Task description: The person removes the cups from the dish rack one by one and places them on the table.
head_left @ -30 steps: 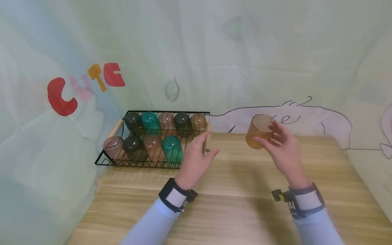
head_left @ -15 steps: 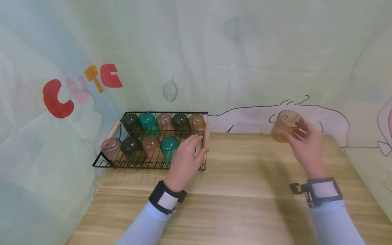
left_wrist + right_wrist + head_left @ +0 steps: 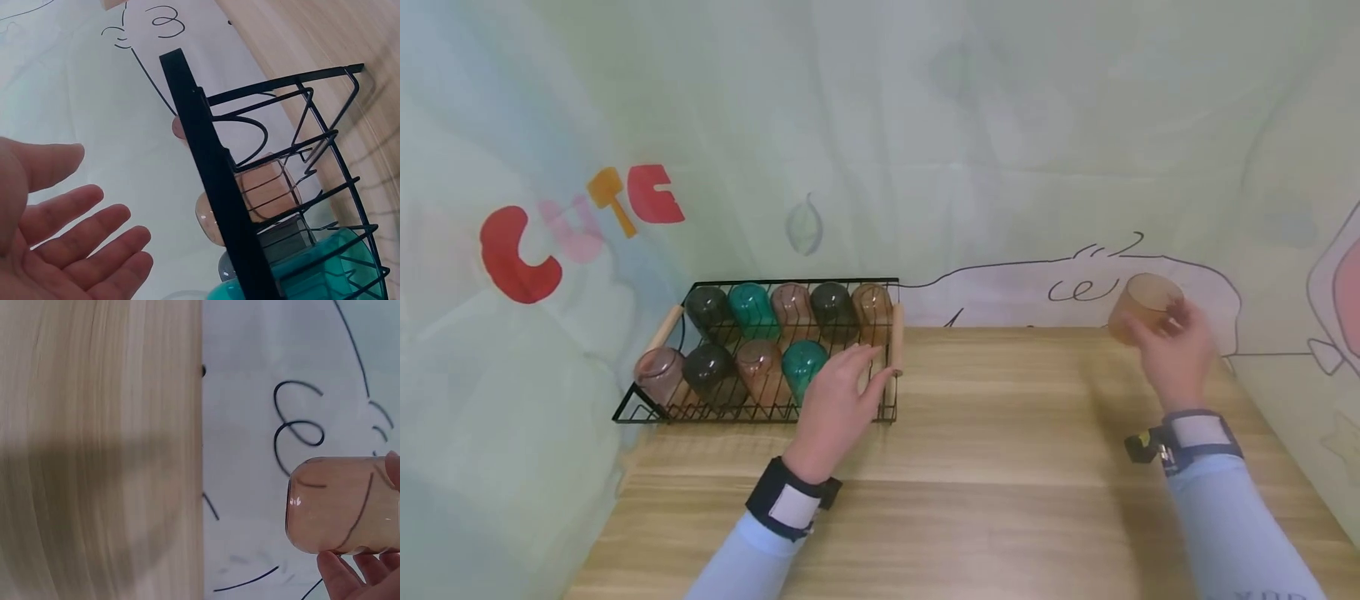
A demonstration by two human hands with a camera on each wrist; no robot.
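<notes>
My right hand (image 3: 1182, 354) grips an amber drinking glass (image 3: 1141, 310) above the back right of the table, its mouth up. In the right wrist view, the rounded base of this glass points toward the tabletop, and fingertips (image 3: 337, 572) press its side. Over the front right corner of a black wire rack (image 3: 737, 421), my left hand (image 3: 833, 404) is relaxed with nothing in its grasp. A teal glass (image 3: 803, 367) stands upside down just left of those fingers. The left wrist view shows the thumb and fingers apart, beside the rack's dark bar (image 3: 212, 169).
Two rows of upturned grey, teal, pink and amber glasses fill much of the rack, such as a grey one (image 3: 713, 371). Wooden handles (image 3: 897, 337) sit at its ends. A printed curtain (image 3: 1000, 167) hangs behind the wooden table (image 3: 985, 417).
The right hand has carried the amber glass to the right, toward the table's back right corner. The left hand has moved slightly left, further over the rack. The head view has shifted a little.
</notes>
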